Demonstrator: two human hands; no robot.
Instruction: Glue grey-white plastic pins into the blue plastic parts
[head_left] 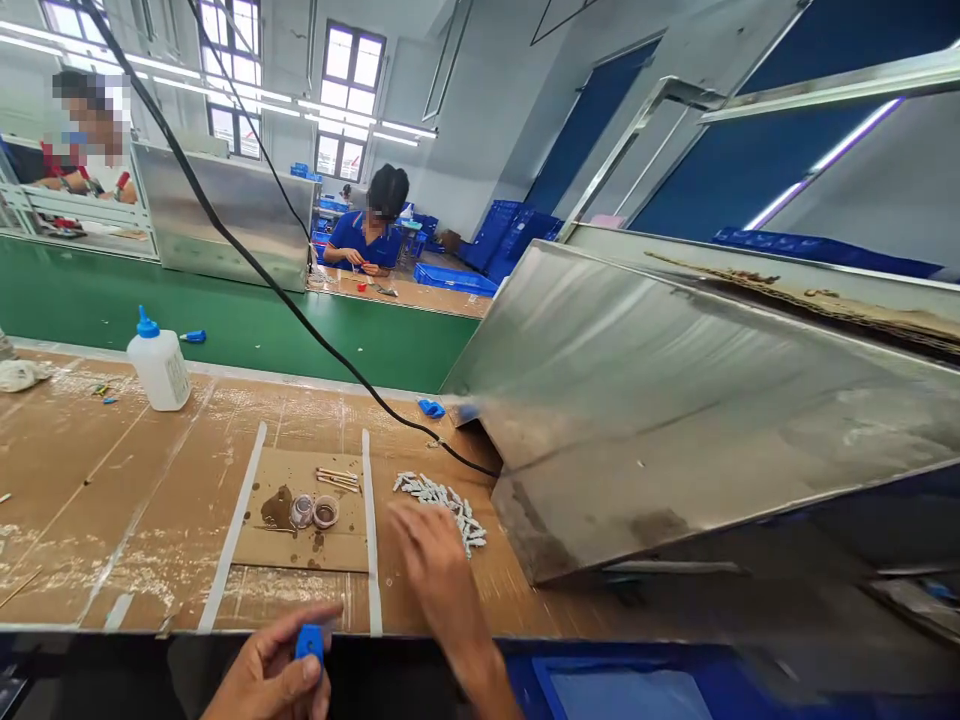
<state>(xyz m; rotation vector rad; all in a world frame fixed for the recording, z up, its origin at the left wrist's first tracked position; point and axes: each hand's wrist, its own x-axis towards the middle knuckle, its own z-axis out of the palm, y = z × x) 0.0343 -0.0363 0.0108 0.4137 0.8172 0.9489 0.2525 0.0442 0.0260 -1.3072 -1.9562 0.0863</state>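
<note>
Directions are read from the flat square of brown cardboard (259, 550) as the dial's centre. At six o'clock, the left hand (281, 680) grips a small blue plastic block with a dark hole (309, 643) between thumb and fingers; the fingers hide its lower part. At four o'clock, the right hand (435, 565) is bent at the fingers, its tips blurred; whether they pinch anything cannot be told. It covers the near-left side of the heap of small pale-grey pieces (450, 500) at three o'clock, so contact there is unclear too. Both forearms are cut off by the bottom border. A crumpled whitish cloth (21, 375) at ten o'clock is cropped by the left border, and the space under the slanting grey metal panel (675, 410), around four o'clock, is dark and smeared.

The tape-patched brown worktop (97, 480) ends just below the square; the left hand is nearer the wearer than that edge. White tape strips (373, 560) flank the square at three and nine o'clock. The panel's lower corner bounds the heap's far-right side, and a black cable (315, 318) slants down to it from eleven o'clock. The widest stretch of worktop runs toward nine o'clock, with a white blue-capped plastic bottle (159, 370) at half past ten.
</note>
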